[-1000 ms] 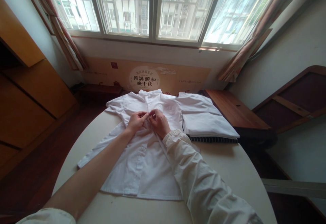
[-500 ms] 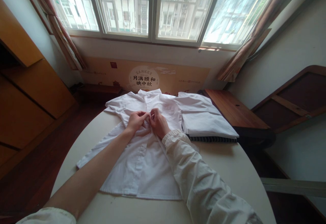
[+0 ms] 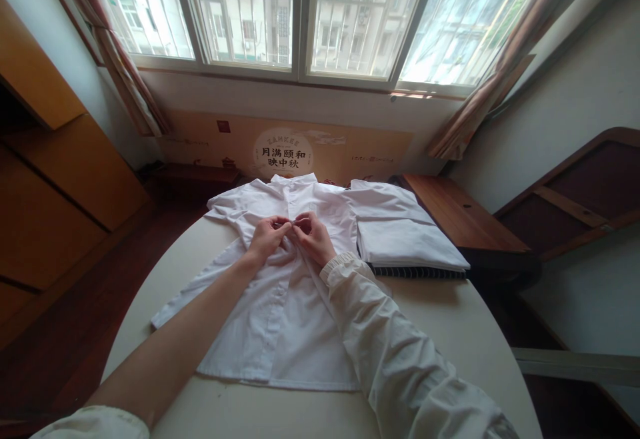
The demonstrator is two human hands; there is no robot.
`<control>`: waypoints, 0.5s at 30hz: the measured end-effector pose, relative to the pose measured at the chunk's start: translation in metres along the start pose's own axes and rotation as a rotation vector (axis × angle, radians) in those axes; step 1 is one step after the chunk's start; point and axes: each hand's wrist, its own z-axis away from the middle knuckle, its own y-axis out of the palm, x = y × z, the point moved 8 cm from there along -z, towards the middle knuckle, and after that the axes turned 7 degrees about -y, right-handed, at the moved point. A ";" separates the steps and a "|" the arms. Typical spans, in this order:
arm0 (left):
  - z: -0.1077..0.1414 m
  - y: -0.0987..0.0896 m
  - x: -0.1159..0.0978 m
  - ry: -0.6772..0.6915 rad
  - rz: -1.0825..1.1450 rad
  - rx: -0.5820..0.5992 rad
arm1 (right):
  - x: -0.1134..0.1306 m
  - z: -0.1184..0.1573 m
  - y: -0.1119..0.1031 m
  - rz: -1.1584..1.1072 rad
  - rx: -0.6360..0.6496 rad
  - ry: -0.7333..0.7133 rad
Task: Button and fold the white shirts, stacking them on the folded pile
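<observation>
A white shirt [image 3: 310, 346] lies spread front side up on a round cream table [image 3: 430, 319], its collar at the far edge. My left hand [image 3: 269, 234] pinches the shirt's front placket at mid chest. Fingertips of my right hand [image 3: 313, 236] meet it from the right and pinch the same spot of cloth. Whatever small part lies between the fingertips is too small to make out. Creases run out from the pinched cloth.
Right of the shirt, folded white cloth [image 3: 410, 242] rests on a black striped item [image 3: 420, 272]. Behind it on the right stands a brown wooden desk [image 3: 460, 216]. A printed tan panel [image 3: 360, 149] lines the wall under the window. Orange-brown cabinets [image 3: 50, 206] stand on the left.
The fingers of my right hand have shifted slightly and turned flatter at the placket. My left hand stays nearly where it was.
</observation>
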 end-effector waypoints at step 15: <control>-0.003 0.000 0.002 0.104 -0.100 -0.002 | -0.022 0.001 0.000 -0.286 -0.096 0.144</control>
